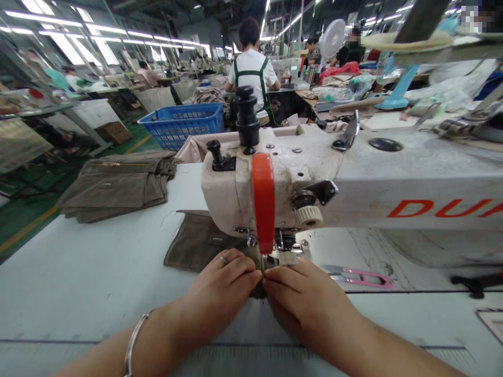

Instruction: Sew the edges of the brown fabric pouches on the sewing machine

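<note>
A dark olive-brown fabric piece (196, 243) with a small label lies flat under the head of a white sewing machine (353, 178). My left hand (223, 283), wearing a ring, has its fingers closed together on the near edge of this fabric. My right hand (304, 296) meets it from the other side, fingertips pinched on the same edge just in front of the presser foot. The thumbs nearly touch. A red guard (263, 204) hangs before the needle area, which is partly hidden by it and by my fingers.
Pink-handled thread snips (365, 277) lie right of my right hand. A stack of similar brown fabric pieces (118, 183) rests at the table's left. Beyond stand a blue plastic basket (188, 123) and a seated person (253, 68) in a white shirt, back turned.
</note>
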`<state>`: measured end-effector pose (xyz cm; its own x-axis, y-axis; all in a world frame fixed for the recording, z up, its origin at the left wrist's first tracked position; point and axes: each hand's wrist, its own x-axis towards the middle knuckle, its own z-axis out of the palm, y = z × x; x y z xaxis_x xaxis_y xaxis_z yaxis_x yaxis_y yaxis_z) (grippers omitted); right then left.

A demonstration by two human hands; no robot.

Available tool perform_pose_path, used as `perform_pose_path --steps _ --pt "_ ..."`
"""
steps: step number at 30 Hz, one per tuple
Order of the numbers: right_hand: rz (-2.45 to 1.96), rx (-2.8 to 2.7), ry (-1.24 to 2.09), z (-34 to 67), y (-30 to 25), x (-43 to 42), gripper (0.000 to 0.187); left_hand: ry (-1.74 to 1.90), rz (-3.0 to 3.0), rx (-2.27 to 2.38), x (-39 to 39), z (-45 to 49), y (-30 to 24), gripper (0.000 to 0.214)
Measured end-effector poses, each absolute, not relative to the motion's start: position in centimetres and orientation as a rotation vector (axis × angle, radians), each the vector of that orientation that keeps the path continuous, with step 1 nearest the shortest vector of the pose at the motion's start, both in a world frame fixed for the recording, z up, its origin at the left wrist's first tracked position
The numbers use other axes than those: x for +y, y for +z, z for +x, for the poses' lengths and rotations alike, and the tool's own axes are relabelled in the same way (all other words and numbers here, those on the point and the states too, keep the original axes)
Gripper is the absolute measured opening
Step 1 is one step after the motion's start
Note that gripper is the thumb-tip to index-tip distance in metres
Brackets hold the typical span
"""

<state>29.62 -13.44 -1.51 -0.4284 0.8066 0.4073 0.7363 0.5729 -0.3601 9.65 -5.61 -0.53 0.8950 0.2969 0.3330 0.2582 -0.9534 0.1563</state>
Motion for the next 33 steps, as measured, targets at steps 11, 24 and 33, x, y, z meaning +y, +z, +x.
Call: perform_pose_path --steps 11,24,33 --pt "-1.235 -2.247 0.148 29.6 -1.3 -13.5 0.018 0.643 3.080 0.372 -5.4 9.3 -0.7 0.022" --pt "-1.222 -2.193 0.235 30.6 -0.7 -13.6 0.019 0.612 2.876 0.416 -5.3 10.0 0.1 0.024" --pt "-1.248 -2.202 0.197 30.4 -1.2 -13.3 0.024 0.646 2.912 0.489 -5.5 10.2 0.0 0.022"
